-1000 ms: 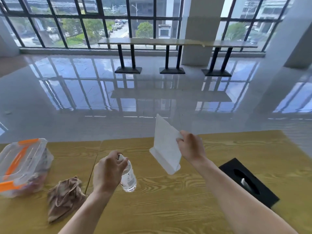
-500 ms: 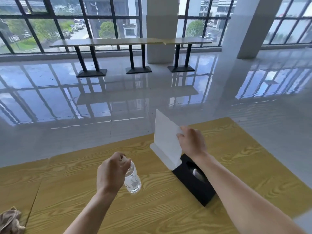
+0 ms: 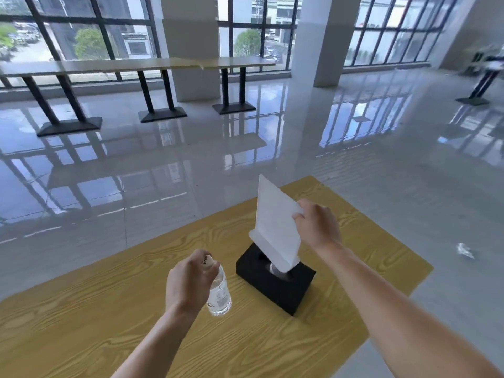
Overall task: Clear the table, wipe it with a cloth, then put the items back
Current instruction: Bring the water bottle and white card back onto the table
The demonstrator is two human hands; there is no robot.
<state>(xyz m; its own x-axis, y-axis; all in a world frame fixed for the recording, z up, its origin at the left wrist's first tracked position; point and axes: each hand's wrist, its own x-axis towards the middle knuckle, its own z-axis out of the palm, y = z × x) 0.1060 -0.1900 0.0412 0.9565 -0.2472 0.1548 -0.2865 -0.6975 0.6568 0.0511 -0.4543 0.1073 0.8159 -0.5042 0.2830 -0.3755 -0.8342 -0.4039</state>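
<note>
In the head view I see both arms reach out over the yellow wooden table [image 3: 109,323]. My left hand [image 3: 191,282] is seen from the back, with its fingers curled round the top of a clear water bottle [image 3: 220,294]. The bottle hangs down from the hand, a little tilted, over the middle of the table. I cannot tell if its bottom touches the wood. The hand hides the cap.

My right hand [image 3: 317,226] is higher up and farther out. Its fingers and thumb pinch the right edge of a white sign stand [image 3: 274,222]. The stand is tilted, and its foot is just above a black tissue box [image 3: 272,289]. The box lies flat on the table, nearer the right edge than the left. The stand covers most of the hole in the box top, so I cannot see well what is inside.

Both arms are cut off at the bottom of the picture. The table's left side is cut off too. A small crumpled thing [image 3: 465,251] lies on the shiny floor past the right edge, too blurry to name.
</note>
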